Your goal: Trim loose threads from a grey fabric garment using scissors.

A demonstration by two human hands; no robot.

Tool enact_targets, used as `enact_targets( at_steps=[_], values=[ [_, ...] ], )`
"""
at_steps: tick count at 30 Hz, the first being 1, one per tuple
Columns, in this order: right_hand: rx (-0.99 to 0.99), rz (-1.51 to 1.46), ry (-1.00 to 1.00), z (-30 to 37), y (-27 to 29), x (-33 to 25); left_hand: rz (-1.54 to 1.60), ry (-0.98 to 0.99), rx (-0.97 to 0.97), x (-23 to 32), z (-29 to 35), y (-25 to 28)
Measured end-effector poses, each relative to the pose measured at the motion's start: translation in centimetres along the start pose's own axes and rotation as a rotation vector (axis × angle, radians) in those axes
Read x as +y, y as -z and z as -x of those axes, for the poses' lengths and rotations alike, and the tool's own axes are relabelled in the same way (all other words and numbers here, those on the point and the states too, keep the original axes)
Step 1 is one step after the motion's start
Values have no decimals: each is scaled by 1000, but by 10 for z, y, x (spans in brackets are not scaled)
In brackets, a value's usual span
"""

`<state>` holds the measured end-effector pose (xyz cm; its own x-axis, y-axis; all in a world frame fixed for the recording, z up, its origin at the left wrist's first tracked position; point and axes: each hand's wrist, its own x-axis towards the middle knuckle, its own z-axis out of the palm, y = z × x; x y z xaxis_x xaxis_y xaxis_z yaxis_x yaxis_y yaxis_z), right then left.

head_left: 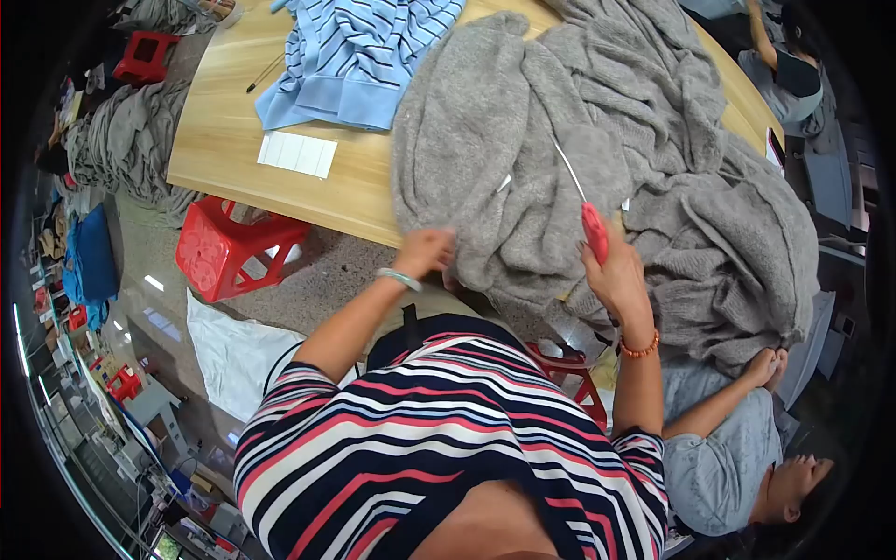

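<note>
Grey knitted fabric lies in a large crumpled heap over the right part of the table and hangs past its near edge. My right hand is closed round the red handle of a tool with a long, thin metal shaft. Its shaft points away from me across the grey knit; I cannot tell the exact shape of the tip. My left hand is at the near left edge of the heap, its fingertips blurred against the fabric. Whether those fingers grip the knit cannot be made out.
A blue striped knit garment and a white paper slip lie on the wooden table. Below its left edge stands a red stool. Another person sits close on my right, hands at the heap's edge.
</note>
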<state>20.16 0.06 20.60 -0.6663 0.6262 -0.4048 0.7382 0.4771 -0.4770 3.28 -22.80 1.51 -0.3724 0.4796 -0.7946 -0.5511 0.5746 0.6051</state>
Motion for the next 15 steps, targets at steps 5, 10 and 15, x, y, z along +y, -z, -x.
enact_targets(
  at_steps=[5,10,15],
  values=[
    [-12,-3,214,-44,-21,-40,-733,-837,870,1,-36,58],
    [-89,88,294,-60,-31,-67,-380,-711,716,35,-81,77],
    [-264,240,387,-46,-50,-59,42,-321,443,39,-48,82]
  ],
)
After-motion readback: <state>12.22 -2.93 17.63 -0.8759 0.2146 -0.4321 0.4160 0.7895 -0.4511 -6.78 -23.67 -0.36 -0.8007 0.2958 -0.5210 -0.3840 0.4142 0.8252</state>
